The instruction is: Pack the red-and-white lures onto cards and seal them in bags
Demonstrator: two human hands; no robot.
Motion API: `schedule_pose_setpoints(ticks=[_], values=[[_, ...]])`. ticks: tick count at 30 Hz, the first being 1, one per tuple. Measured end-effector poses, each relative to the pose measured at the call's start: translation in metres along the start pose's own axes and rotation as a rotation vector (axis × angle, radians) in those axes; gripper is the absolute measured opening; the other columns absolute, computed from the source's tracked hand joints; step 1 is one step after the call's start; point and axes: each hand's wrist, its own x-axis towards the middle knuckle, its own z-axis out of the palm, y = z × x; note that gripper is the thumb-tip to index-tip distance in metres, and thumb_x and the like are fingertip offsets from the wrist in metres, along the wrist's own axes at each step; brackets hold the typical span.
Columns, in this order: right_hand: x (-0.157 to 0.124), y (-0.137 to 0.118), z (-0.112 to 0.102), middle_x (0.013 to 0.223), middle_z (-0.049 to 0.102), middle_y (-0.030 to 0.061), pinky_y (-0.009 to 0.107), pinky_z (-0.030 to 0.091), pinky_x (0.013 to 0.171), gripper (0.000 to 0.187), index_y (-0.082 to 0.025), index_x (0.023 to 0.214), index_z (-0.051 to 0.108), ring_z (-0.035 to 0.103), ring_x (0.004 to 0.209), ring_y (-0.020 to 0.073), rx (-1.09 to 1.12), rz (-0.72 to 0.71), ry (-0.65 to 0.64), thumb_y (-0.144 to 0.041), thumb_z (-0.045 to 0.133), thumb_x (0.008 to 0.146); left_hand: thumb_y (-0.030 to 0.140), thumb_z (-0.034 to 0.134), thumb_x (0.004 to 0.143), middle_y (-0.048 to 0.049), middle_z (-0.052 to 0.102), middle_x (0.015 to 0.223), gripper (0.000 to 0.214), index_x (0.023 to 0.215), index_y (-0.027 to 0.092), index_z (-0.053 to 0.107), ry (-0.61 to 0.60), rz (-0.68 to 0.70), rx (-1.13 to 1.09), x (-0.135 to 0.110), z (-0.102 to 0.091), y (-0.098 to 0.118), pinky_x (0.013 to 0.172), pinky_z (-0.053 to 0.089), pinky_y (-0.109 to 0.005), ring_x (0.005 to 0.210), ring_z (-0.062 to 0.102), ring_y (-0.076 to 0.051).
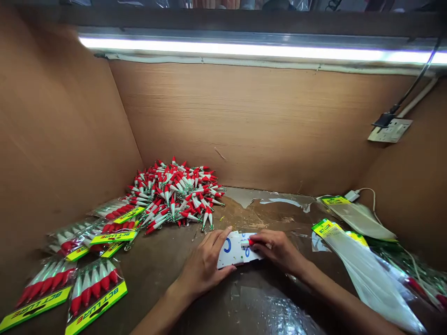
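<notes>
A white card with blue markings [233, 251] lies on the worktop in front of me. My left hand [204, 265] rests on the card's left part with its fingers stretched out flat. My right hand [277, 250] pinches a small red and white lure [246, 242] against the card's upper right part. A large heap of loose red and white lures [174, 193] lies behind the card, to the left.
Several filled bags of lures with yellow labels [94, 288] lie along the left. Empty clear bags with yellow headers [363, 265] lie at the right. Brown board walls close in three sides. A wall socket [389, 130] with a cable sits at upper right.
</notes>
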Motion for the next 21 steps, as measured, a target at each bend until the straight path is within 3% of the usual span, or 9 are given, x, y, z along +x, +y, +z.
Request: schedule_pose_setpoints(ticks=[3, 6, 9, 13, 16, 19, 21], values=[[-0.001, -0.013, 0.014, 0.085, 0.070, 0.0055, 0.032, 0.043, 0.072, 0.017, -0.023, 0.102, 0.073, 0.057, 0.081, 0.0205, -0.282, -0.095, 0.012, -0.030, 0.060, 0.096, 0.022, 0.081, 0.072, -0.0083, 0.049, 0.141, 0.100, 0.154, 0.032, 0.023, 0.005, 0.018, -0.012, 0.001, -0.001, 0.007, 0.108, 0.042, -0.047, 0.129, 0.047, -0.030], [0.002, -0.021, 0.024, 0.086, 0.070, 0.0036, 0.029, 0.040, 0.070, 0.011, -0.024, 0.094, 0.072, 0.054, 0.082, 0.0194, -0.314, -0.179, -0.049, -0.026, 0.061, 0.095, 0.020, 0.081, 0.071, -0.0078, 0.051, 0.138, 0.100, 0.153, 0.031, 0.024, 0.003, 0.045, -0.012, 0.001, -0.010, 0.009, 0.110, 0.041, -0.047, 0.126, 0.048, -0.029], [0.012, -0.028, 0.030, 0.084, 0.069, 0.0036, 0.029, 0.037, 0.069, 0.017, -0.024, 0.094, 0.072, 0.053, 0.081, 0.0187, -0.330, -0.270, -0.105, -0.025, 0.056, 0.098, 0.023, 0.079, 0.074, -0.0080, 0.051, 0.138, 0.097, 0.154, 0.031, 0.023, -0.027, 0.060, -0.018, -0.002, -0.023, 0.004, 0.109, 0.042, -0.046, 0.126, 0.049, -0.029], [0.034, -0.037, 0.020, 0.090, 0.072, 0.0042, 0.031, 0.038, 0.072, 0.016, -0.026, 0.100, 0.073, 0.056, 0.083, 0.0194, -0.349, -0.364, -0.266, -0.029, 0.057, 0.097, 0.017, 0.074, 0.075, -0.0086, 0.051, 0.139, 0.094, 0.153, 0.031, 0.024, -0.033, 0.022, 0.011, -0.014, -0.028, -0.011, 0.107, 0.043, -0.046, 0.126, 0.049, -0.029], [0.062, -0.030, 0.003, 0.092, 0.072, 0.0037, 0.028, 0.042, 0.073, 0.018, -0.025, 0.102, 0.072, 0.061, 0.083, 0.0175, -0.209, -0.320, -0.394, -0.031, 0.057, 0.097, 0.018, 0.074, 0.073, -0.0091, 0.052, 0.137, 0.092, 0.152, 0.031, 0.027, -0.041, -0.003, -0.001, -0.022, -0.027, -0.021, 0.106, 0.044, -0.046, 0.125, 0.050, -0.030], [0.101, -0.015, 0.000, 0.091, 0.070, 0.0050, 0.027, 0.044, 0.071, 0.022, -0.022, 0.105, 0.072, 0.062, 0.080, 0.0170, -0.257, -0.197, -0.218, -0.026, 0.051, 0.099, 0.026, 0.079, 0.071, -0.0088, 0.054, 0.135, 0.094, 0.151, 0.030, 0.030, -0.101, 0.048, -0.051, -0.025, -0.028, -0.027, 0.105, 0.045, -0.044, 0.122, 0.052, -0.030], [0.130, -0.008, 0.012, 0.099, 0.069, 0.0071, 0.028, 0.044, 0.074, 0.026, -0.023, 0.112, 0.071, 0.061, 0.088, 0.0193, -0.387, -0.203, -0.124, -0.018, 0.050, 0.097, 0.031, 0.080, 0.069, -0.0083, 0.056, 0.133, 0.094, 0.149, 0.031, 0.032, -0.146, 0.082, -0.076, -0.025, -0.030, -0.028, 0.103, 0.046, -0.044, 0.118, 0.054, -0.030]])
